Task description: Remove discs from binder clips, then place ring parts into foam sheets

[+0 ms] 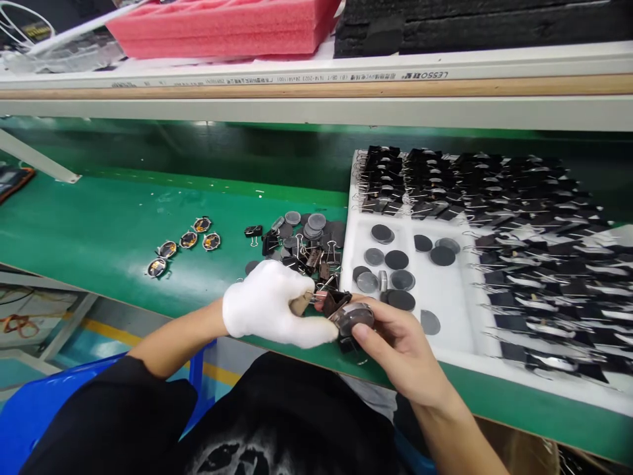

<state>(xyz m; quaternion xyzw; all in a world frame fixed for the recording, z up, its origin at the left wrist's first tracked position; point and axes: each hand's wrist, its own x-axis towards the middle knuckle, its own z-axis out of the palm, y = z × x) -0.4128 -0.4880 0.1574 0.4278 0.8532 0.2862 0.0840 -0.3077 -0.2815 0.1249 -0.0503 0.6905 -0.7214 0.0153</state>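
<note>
My left hand (274,307), in a white glove, is closed with its fingers at the wire handles of a black binder clip (336,303). My right hand (408,346), bare, grips a round dark disc piece (357,318) with a glossy face, thumb on top. The clip sits against the far edge of this piece; whether its jaws are fully over the edge I cannot tell. Another dark clip part shows below the piece. Just beyond my hands lies a pile of loose binder clips (314,257) and grey round discs (315,222).
A white foam tray (457,343) on the right holds loose discs (396,259) and rows of clipped pieces (548,310). Several small round metal-rimmed parts (188,239) lie left on the green table (99,211). Overhead, a shelf carries pink foam (222,30) and black foam (484,30).
</note>
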